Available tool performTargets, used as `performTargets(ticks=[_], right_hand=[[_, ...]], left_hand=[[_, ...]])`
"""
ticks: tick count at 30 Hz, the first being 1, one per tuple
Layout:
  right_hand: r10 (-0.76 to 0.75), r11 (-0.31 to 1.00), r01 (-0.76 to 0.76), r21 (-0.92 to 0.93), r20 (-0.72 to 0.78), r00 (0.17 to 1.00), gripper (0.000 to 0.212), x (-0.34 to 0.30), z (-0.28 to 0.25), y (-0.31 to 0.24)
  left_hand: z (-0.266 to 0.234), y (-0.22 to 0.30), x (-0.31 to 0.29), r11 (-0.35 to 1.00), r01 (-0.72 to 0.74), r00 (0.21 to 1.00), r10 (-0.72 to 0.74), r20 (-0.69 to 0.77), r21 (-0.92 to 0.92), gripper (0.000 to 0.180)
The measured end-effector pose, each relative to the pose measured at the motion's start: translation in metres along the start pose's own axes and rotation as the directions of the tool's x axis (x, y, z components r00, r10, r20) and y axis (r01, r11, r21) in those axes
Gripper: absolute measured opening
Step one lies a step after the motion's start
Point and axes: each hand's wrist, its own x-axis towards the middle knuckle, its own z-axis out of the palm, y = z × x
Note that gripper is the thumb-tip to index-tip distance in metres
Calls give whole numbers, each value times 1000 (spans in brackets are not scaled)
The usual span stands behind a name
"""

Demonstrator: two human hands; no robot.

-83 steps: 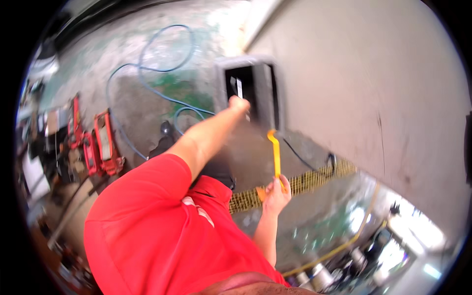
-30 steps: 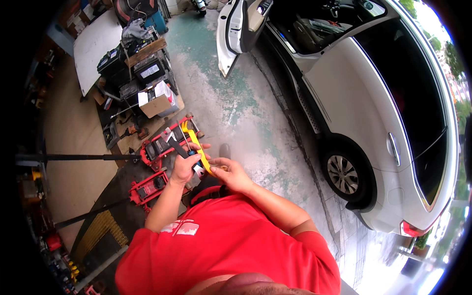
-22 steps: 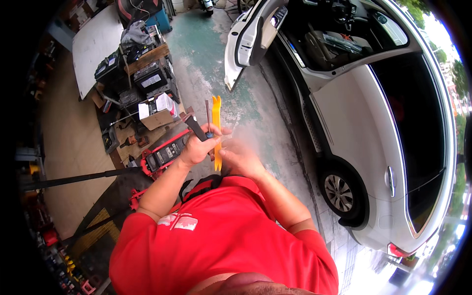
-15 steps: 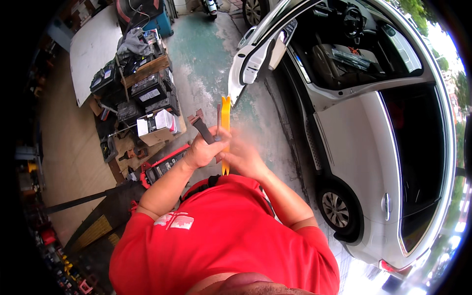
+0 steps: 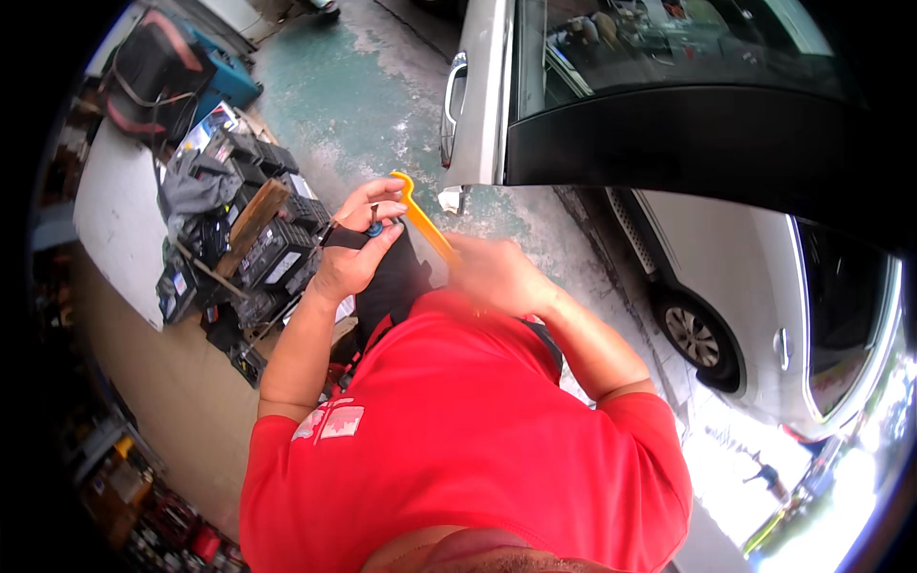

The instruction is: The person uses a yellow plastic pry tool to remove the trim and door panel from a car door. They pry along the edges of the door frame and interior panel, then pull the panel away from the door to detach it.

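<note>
My left hand [image 5: 346,272] is closed around a dark flat tool [image 5: 346,239], whose end juts out beside the wrist. A thin tool with a blue part [image 5: 375,229] also shows between its thumb and fingers. Those fingertips touch the hooked upper end of a yellow trim pry tool [image 5: 427,225]. The pry tool slants down to my right hand [image 5: 506,275], which grips its lower part. Motion smears the right fingers, and they hide the tool's lower end. Both hands are in front of my red shirt.
An open car door [image 5: 482,95] with a dark window stands ahead on the right. Behind it is the car's pale side [image 5: 735,277] with a rear wheel [image 5: 691,336]. Several car batteries [image 5: 277,253] and a wooden board [image 5: 250,227] are piled on the left.
The view has shifted closer to the car door. The yellow pry tool has turned from upright to slanting, and its hooked end now lies at my left fingertips.
</note>
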Motion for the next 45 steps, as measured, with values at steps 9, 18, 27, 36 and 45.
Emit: performTargets(ticks=[9, 18, 27, 36, 45], right_hand=[[304, 902, -129, 413, -393, 868, 32, 67, 21, -50], [566, 562, 224, 796, -568, 597, 38, 60, 93, -83], [668, 362, 680, 637, -687, 287, 45, 137, 126, -122], [728, 365, 927, 87, -647, -226, 51, 288, 97, -164], [806, 270, 953, -134, -510, -300, 37, 317, 61, -199]], left_hand=[[-84, -78, 180, 972, -197, 830, 235, 506, -128, 30], [-37, -99, 297, 836, -437, 414, 516, 750, -333, 42], [1, -85, 379, 435, -774, -83, 651, 754, -460, 48], [9, -98, 411, 518, -586, -177, 669, 722, -623, 51], [2, -99, 431, 585, -486, -179, 660, 730, -649, 43]])
